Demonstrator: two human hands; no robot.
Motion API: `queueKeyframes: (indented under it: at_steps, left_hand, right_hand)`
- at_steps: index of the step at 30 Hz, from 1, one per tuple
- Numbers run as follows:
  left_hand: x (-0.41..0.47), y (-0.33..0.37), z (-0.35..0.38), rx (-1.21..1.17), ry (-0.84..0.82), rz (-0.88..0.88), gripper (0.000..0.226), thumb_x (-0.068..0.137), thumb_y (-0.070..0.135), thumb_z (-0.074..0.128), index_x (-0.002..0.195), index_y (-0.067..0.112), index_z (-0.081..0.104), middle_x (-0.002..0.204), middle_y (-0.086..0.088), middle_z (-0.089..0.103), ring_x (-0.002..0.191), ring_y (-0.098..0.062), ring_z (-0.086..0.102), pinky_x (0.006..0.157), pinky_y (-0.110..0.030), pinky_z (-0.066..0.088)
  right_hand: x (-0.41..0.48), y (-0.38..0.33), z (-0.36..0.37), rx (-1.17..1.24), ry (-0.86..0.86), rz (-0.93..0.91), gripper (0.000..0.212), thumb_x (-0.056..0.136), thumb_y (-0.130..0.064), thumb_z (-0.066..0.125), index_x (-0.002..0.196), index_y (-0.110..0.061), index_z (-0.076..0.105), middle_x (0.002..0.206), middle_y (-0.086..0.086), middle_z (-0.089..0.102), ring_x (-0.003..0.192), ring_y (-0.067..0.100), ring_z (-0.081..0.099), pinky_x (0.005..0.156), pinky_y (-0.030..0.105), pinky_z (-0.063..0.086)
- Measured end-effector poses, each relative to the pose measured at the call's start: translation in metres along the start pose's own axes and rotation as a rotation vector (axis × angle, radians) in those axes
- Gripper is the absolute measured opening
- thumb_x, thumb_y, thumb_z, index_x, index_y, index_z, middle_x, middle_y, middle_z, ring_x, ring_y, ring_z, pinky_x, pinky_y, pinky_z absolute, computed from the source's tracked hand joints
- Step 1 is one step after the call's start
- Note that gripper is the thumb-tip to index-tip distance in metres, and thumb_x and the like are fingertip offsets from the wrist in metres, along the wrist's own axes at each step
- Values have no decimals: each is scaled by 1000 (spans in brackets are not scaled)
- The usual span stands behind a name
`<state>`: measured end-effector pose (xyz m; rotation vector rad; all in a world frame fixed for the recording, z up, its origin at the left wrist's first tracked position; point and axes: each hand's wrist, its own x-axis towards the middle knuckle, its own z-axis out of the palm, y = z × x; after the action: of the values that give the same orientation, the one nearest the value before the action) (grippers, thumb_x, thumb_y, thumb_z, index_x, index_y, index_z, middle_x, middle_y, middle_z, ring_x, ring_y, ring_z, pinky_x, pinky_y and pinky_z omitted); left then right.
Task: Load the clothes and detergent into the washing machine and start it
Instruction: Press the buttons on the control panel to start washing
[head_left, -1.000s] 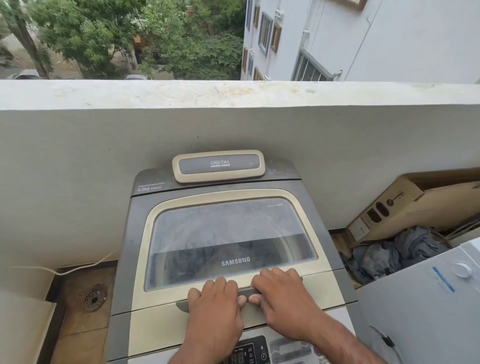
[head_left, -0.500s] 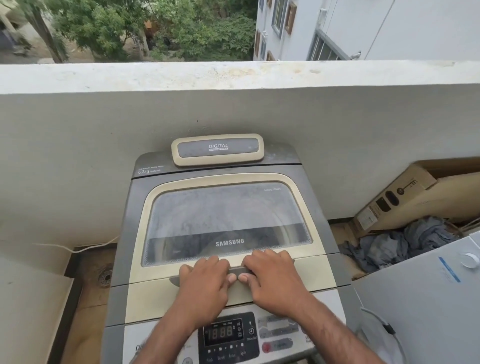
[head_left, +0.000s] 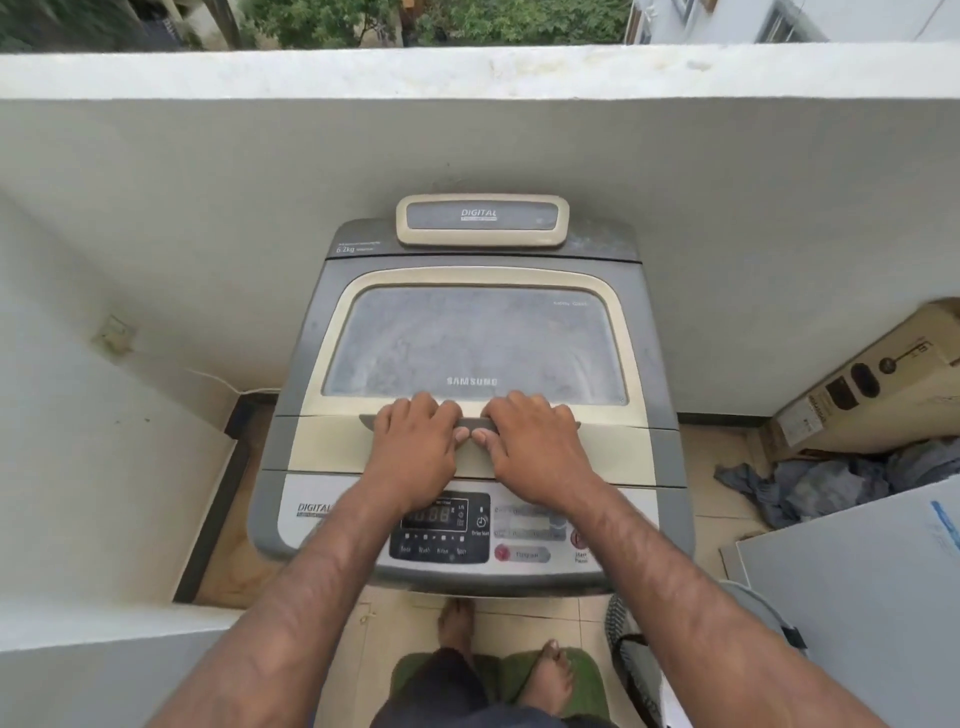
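Note:
A grey and cream top-loading washing machine (head_left: 306, 364) stands against the balcony wall with its glass lid (head_left: 472, 343) down. My left hand (head_left: 415, 447) and my right hand (head_left: 535, 441) lie side by side on the lid's front handle (head_left: 470, 423), fingers curled over the grey bar. Below my wrists sits the control panel (head_left: 441, 530) with a dark display and red buttons. A heap of grey-blue clothes (head_left: 831, 483) lies on the floor to the right. No detergent shows.
A cardboard box (head_left: 872, 384) leans against the wall at the right, above the clothes. A white appliance top (head_left: 857, 613) fills the lower right corner. A low white ledge (head_left: 104, 467) runs along the left. My bare feet stand on a green mat (head_left: 587, 675).
The view has tilted down and back, so the whole machine, control panel, my arms and feet now show. Both hands stay on the lid handle and the lid stays down.

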<state>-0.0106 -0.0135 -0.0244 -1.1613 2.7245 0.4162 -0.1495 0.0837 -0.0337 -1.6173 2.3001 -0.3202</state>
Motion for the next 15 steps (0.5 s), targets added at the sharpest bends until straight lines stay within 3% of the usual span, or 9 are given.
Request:
queueKeyframes:
  at_steps: [9, 15]
  left_hand:
    - [-8, -2, 12, 3, 153, 35, 33, 109, 40, 38, 137, 25, 49, 131, -6, 46, 120, -30, 43, 111, -42, 27]
    - [-20, -26, 22, 39, 230, 193, 45, 106, 43, 45, 146, 23, 47, 130, -9, 52, 119, -34, 49, 111, -46, 33]
  right_hand:
    - [-20, 5, 8, -59, 70, -25, 47, 105, -48, 44, 148, -30, 43, 136, -1, 50, 122, 23, 43, 107, 40, 33]
    - [-33, 2, 11, -80, 101, 13, 59, 103, -45, 52, 158, -31, 35, 145, -3, 48, 134, 24, 41, 119, 39, 22]
